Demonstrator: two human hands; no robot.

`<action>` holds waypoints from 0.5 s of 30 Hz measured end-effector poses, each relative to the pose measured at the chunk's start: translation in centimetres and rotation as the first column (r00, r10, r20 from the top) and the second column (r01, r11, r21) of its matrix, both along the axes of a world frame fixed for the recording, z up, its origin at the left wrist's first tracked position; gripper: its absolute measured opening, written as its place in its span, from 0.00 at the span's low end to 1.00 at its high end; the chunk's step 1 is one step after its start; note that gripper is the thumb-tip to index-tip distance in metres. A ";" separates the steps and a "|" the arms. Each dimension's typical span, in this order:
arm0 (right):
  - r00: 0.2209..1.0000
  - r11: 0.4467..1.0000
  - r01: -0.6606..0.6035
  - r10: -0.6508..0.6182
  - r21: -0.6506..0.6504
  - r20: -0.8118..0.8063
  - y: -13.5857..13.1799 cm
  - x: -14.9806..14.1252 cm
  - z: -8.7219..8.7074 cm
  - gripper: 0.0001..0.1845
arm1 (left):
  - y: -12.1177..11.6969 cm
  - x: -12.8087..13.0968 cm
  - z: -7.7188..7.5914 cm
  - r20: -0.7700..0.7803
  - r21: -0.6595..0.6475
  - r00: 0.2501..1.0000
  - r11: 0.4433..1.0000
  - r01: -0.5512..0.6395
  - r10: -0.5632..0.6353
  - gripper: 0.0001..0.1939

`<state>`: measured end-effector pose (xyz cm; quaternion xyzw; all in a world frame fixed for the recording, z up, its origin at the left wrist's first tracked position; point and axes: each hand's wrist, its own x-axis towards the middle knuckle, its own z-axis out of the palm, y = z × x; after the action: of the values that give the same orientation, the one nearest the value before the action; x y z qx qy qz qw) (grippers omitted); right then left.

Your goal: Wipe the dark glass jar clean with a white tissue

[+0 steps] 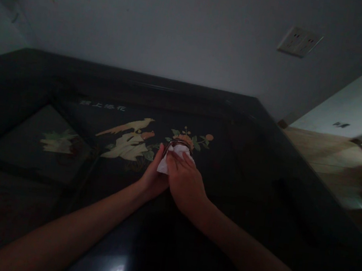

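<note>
My left hand (154, 178) is closed around a small object with a dark, shiny curved rim (180, 141); its kind I cannot make out. Over it, my right hand (189, 187) presses a white tissue (164, 167) with bent fingers. Both hands meet in the middle of the head view, above a glossy black surface (228, 176). Most of the rimmed object is hidden behind the tissue and fingers.
Behind the hands, the black furniture carries a bird-and-flower decoration (127, 144) and pale written characters (103, 106). A pale wall (167, 28) with a double socket (299, 42) rises beyond. Tan floor (317, 156) shows at the right.
</note>
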<state>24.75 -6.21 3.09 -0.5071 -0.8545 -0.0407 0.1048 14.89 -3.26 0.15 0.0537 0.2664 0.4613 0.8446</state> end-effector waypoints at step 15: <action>0.977 0.989 0.131 -0.141 0.072 0.161 -0.5 -0.3 -0.3 0.22 | 0.1 0.6 -0.3 -0.011 0.079 0.999 0.996 -0.039 0.040 0.22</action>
<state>24.43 -6.70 2.78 -0.5559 -0.8219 -0.1159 0.0458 15.45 -3.21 -0.19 0.0845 0.2542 0.4876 0.8309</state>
